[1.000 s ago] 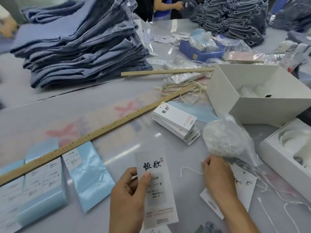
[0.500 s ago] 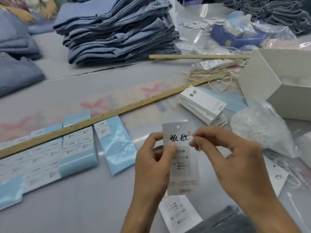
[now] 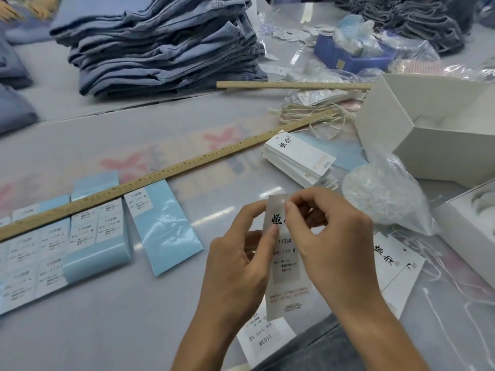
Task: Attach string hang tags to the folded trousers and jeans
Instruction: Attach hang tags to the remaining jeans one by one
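Observation:
A white hang tag [image 3: 288, 274] marked 1103# stands upright between my hands above the grey table. My left hand [image 3: 238, 261] pinches its left edge with thumb and fingers. My right hand [image 3: 332, 236] pinches at the tag's top, fingers curled; whether a string is between them I cannot tell. A stack of white tags [image 3: 300, 159] lies beyond my hands. A tall pile of folded blue jeans [image 3: 160, 46] sits at the back. A grey folded garment [image 3: 316, 349] shows at the bottom edge.
A long wooden ruler [image 3: 166, 175] crosses the table diagonally over pale blue label packs [image 3: 163, 226]. A plastic bag of white strings [image 3: 385, 199] lies right, beside open white boxes [image 3: 434, 135]. Loose strings [image 3: 455, 285] trail at the right edge. A second ruler [image 3: 292, 85] lies behind.
My right hand left the table, came up to the tag and now pinches its top. Both hands lifted the tag higher, and my view shifted left.

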### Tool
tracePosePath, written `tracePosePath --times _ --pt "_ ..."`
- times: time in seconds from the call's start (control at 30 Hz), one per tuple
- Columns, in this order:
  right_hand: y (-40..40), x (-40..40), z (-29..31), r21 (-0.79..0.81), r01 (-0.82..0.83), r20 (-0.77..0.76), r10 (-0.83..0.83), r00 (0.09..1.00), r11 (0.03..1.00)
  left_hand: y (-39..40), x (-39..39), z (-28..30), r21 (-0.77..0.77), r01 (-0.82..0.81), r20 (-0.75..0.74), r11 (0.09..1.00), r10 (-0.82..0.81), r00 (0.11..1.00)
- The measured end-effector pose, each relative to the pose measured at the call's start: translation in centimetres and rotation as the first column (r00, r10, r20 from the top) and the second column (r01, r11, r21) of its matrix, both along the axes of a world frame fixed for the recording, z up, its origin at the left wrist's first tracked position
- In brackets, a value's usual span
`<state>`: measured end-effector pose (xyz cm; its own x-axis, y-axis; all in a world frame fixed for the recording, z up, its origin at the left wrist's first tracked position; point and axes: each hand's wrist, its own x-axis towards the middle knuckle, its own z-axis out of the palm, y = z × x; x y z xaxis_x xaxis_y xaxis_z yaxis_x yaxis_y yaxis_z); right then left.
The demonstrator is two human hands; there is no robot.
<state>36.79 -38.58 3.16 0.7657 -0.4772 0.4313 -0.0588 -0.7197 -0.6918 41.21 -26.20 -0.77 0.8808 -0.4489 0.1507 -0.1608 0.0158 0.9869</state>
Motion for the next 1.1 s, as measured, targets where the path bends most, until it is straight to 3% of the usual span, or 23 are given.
tracePosePath --times 0.4,1.1 --pt "0.06 0.10 -0.20 0.040 -0.053 -0.004 0.053 0.999 0.998 0.09 -0.08 0.17 0.019 -0.093 0.060 0.995 0.092 0.994" --pt "0.22 0.08 -0.03 0.116 -0.105 0.048 0.100 0.994 0.988 0.11 -0.16 0.31 -0.010 -0.072 0.108 0.997 0.073 0.991"
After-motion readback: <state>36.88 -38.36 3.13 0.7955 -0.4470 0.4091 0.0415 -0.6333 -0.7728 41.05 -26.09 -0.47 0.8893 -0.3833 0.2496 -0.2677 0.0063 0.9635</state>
